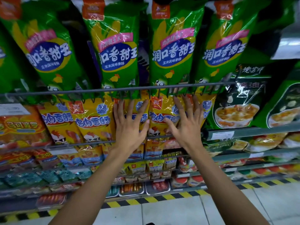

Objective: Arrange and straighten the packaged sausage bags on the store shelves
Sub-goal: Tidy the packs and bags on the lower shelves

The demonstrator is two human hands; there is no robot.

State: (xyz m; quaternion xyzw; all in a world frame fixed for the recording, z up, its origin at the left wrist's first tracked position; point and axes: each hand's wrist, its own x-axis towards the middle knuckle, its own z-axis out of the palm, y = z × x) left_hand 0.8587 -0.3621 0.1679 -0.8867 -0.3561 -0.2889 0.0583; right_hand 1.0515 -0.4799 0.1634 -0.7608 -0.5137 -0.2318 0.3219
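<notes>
- Nearest to the camera were my two bare forearms, which reached up from the bottom edge toward the shelves.
- At their ends, my left hand (129, 125) and my right hand (186, 124) lay flat with the fingers spread; neither grip was closed around anything, both only pressed on the fronts of the bags.
- Under my palms were the yellow sausage bags (94, 122), which stood in a row behind a thin wire rail (78, 144), just below the row of green sausage bags (116, 51).
- My left hand covered one yellow bag and my right hand the neighbour bag, and the two hands were near each other but not touching.
- I judged the step as the straightening of this yellow row: pushing the two middle bags back and level with the others.
- For the next move, I think a gentle and even push was needed, and then a slide of the hands sideways to the next bags, because the plastic looked slippery and a bag could tip over the rail.
- Around this place, dark green soup packets (235, 101) stood to the right, and orange packets (21, 125) to the left.
- Lower shelves carried many small packets and trays, and below them the white tiled floor (170, 213) had a yellow-black warning stripe (146, 199) along the shelf foot.
</notes>
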